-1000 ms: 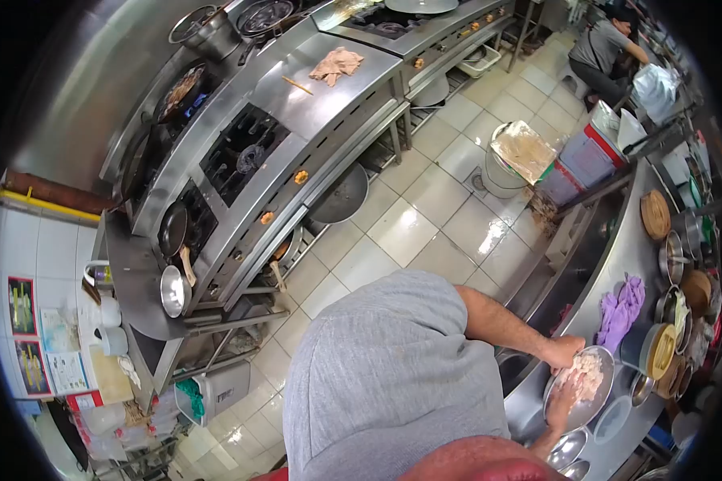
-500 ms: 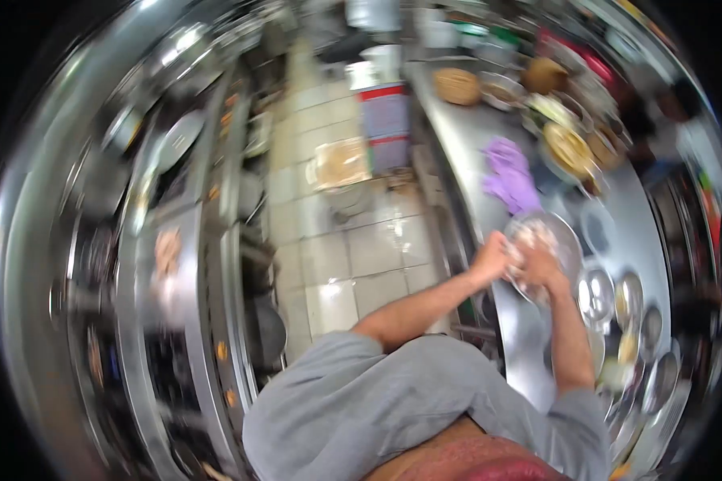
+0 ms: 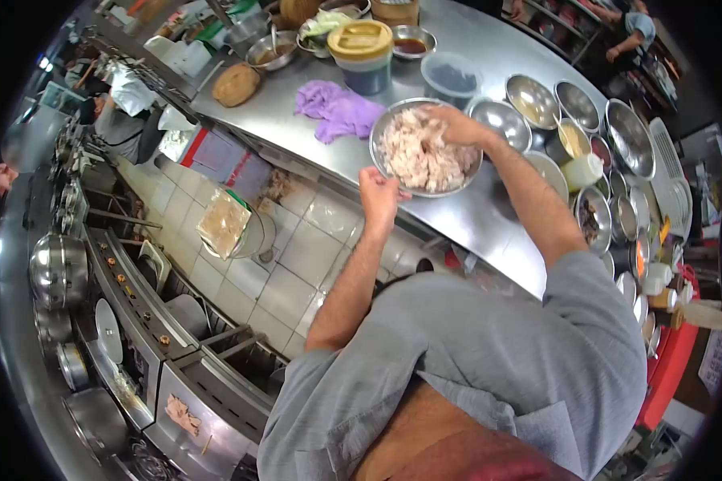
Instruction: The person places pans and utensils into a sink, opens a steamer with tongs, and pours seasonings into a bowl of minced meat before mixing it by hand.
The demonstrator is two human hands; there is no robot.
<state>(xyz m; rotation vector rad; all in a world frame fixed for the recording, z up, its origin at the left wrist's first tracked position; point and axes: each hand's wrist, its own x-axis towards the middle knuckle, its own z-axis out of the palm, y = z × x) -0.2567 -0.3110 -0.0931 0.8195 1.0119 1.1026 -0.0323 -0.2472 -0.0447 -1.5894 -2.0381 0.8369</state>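
A round metal bowl [image 3: 375,152] stands at the near edge of the steel counter, heaped with pale pink pieces of raw meat [image 3: 425,156] that look like chicken. My right hand [image 3: 456,127] reaches in over the far right rim, its fingers curled into the meat and partly hidden by it. At the bowl's near left side, my left hand [image 3: 381,196] is closed at the rim, with its fingertips against the metal. A crumpled purple cloth [image 3: 337,111] lies just left of the bowl. Beyond the bowl is a clear plastic tub [image 3: 451,76] with dark contents.
A yellow-lidded container [image 3: 361,40] and a sauce bowl [image 3: 410,46] stand farther back. Several metal bowls [image 3: 501,122] and a squeeze bottle [image 3: 582,172] crowd the right. Left, across the tiled floor [image 3: 277,272], runs a stove [image 3: 160,361]. Co-workers [image 3: 627,36] are farther off.
My view has turned to the right and sharpened, so the bowl now appears nearer the middle. Both hands stay at the bowl; the left sits lower along its near side.
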